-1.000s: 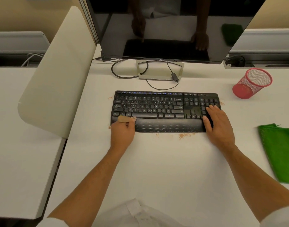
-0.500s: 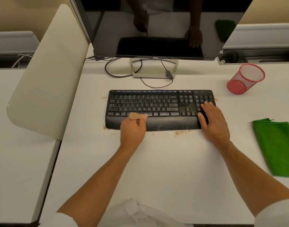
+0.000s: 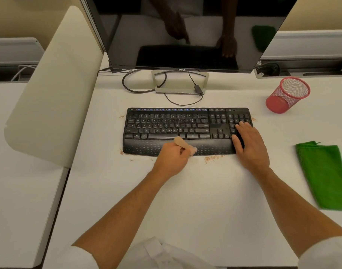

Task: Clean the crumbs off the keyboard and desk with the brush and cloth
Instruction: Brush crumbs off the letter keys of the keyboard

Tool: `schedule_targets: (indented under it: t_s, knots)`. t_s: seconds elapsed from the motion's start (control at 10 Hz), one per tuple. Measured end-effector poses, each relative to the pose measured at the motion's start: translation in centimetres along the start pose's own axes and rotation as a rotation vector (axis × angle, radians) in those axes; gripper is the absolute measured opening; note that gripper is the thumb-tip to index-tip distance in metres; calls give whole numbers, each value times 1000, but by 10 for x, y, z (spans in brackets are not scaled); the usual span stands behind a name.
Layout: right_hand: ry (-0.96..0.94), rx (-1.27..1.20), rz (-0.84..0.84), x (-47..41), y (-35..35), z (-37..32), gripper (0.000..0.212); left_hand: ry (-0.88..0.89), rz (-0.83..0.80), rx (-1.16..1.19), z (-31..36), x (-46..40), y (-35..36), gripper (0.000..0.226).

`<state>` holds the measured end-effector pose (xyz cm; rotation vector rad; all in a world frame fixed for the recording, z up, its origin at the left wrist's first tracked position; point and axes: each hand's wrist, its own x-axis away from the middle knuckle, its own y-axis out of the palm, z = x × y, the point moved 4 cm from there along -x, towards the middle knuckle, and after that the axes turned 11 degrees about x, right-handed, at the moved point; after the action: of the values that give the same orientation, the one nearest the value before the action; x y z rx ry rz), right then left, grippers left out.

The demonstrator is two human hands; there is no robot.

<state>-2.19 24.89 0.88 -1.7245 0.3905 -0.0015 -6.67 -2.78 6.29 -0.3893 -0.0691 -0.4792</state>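
Beside the monitor, a red mesh cup tilts, contents unclear.

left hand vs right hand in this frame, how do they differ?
The left hand is curled round the brush; the right hand holds nothing. The left hand's fingers are bent in a grip, while the right hand lies flat with its fingers spread. The left hand sits at the middle of the keyboard, over the wrist rest; the right hand presses on the keyboard's right end, over the number pad. Both are bare and at the keyboard's near edge.
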Motion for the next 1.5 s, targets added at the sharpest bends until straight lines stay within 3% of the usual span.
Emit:
schedule_targets:
  t_s: [0.1, 0.2, 0.4, 0.5, 0.6, 0.7, 1.1, 1.3, 1.5]
  knots:
    - [-3, -3, -2, 0, 1, 1, 56, 49, 253, -59, -7, 5, -27, 26]
    - [5, 5, -2, 0, 1, 1, 56, 102, 342, -170, -18, 17, -34, 25]
    - [-1, 5, -4, 0, 0, 0, 57, 157, 190, -141, -14, 21, 4, 31]
    - [1, 1, -3, 0, -1, 0, 57, 171, 193, -78, -7, 20, 9, 28]
    - [0, -4, 5, 1, 0, 0, 57, 199, 360, -80, -11, 21, -11, 20]
    - [-1, -13, 3, 1, 1, 1, 57, 165, 406, -128, -23, 22, -23, 22]
    - [-15, -14, 9, 0, 1, 2, 55, 145, 222, -85, -4, 9, 22, 33]
    - [-24, -16, 5, -1, 0, 2, 56, 59, 398, -99, -10, 2, -3, 34]
    - [-31, -24, 7, -1, -1, 1, 55, 128, 324, -145, -7, -6, 25, 33]
